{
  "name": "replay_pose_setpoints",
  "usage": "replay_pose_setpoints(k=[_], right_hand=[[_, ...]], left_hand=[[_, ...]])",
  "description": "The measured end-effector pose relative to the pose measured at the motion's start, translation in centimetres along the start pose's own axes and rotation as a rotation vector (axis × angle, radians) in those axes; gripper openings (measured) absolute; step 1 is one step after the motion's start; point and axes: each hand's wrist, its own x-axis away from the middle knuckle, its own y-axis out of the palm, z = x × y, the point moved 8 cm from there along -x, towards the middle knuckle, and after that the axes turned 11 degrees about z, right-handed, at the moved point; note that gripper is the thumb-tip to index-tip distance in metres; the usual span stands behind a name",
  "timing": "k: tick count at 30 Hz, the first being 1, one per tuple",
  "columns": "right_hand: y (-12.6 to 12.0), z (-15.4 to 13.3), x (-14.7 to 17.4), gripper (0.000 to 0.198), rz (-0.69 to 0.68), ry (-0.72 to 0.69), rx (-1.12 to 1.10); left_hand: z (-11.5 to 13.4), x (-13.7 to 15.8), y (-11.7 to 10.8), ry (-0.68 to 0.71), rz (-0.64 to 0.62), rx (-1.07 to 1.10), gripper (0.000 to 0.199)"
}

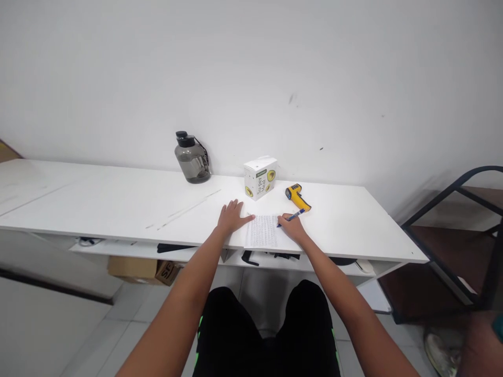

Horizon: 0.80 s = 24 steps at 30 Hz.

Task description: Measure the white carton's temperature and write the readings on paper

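A sheet of paper [262, 233] covered in rows of handwriting lies at the front edge of the white table [346, 225]. My left hand [232, 217] rests flat with fingers spread, its thumb on the paper's upper left. In my right hand [291, 227] is a blue pen [297, 213], held in a writing grip with its tip at the right side of the sheet. Just behind the paper stands a white box [260, 178] with avocado pictures. A yellow infrared thermometer gun [298, 197] lies beyond my right hand.
A grey water jug [192, 159] stands against the wall, left of the box. Under the tabletop, a shelf [231, 257] holds dark items, and a cardboard box [137, 268] sits below. At right are a black metal rack [451, 246] and part of another person's leg [477, 345].
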Motion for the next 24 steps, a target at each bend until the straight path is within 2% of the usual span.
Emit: replay_pose_setpoints(k=[24], right_hand=[[-0.21, 0.42, -0.15, 0.033, 0.031, 0.017, -0.014]], left_hand=[[-0.03, 0.15, -0.09, -0.005, -0.016, -0.046, 0.100]])
